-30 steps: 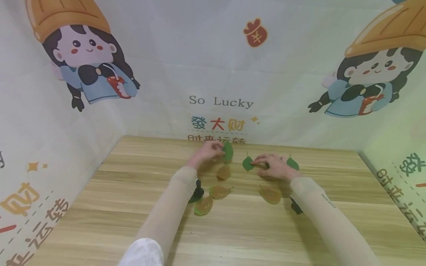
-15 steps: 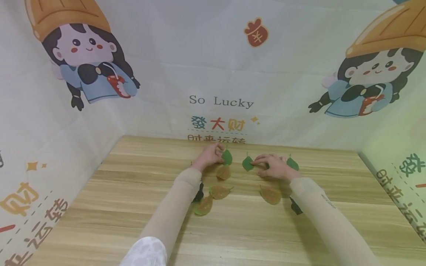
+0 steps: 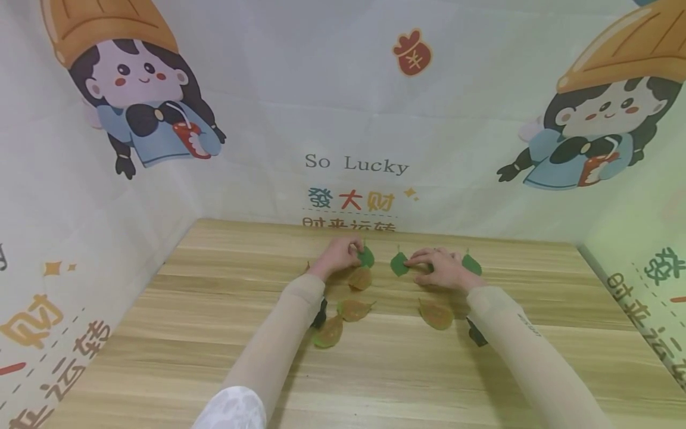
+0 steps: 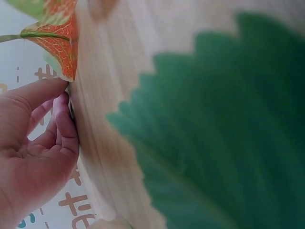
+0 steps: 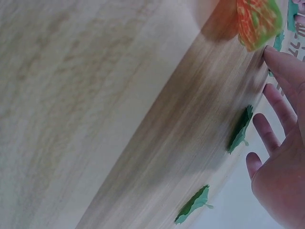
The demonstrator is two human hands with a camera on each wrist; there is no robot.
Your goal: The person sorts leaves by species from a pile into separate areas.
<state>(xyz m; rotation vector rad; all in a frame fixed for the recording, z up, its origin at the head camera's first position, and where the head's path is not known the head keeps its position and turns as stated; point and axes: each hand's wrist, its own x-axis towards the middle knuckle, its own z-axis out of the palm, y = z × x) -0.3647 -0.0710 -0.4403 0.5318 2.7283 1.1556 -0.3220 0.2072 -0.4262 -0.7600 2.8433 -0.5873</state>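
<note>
My left hand (image 3: 339, 255) pinches the left edge of a green leaf (image 3: 367, 257) lying near the back of the table. In the left wrist view, its thumb and fingertips come together at the tabletop, beside an orange-red leaf (image 4: 59, 45) with pale veins. My right hand (image 3: 442, 267) has its fingers stretched out, and the index fingertip touches the right edge of another green leaf (image 3: 399, 264). A third green leaf (image 3: 471, 264) lies behind that hand. The right wrist view shows two green leaves (image 5: 240, 129) (image 5: 193, 205) beside the spread fingers.
Brownish-orange leaves lie nearer the front: one (image 3: 360, 278) just below the left hand, two touching (image 3: 355, 309) (image 3: 328, 332), and one (image 3: 436, 314) below the right hand. A large toothed green leaf (image 4: 224, 129) fills much of the left wrist view. A printed cloth (image 3: 257, 149) borders the wooden table (image 3: 375, 375).
My left hand has brought its green leaf down toward me and laid it above the brownish leaf, then shifted slightly. My right hand stays in place.
</note>
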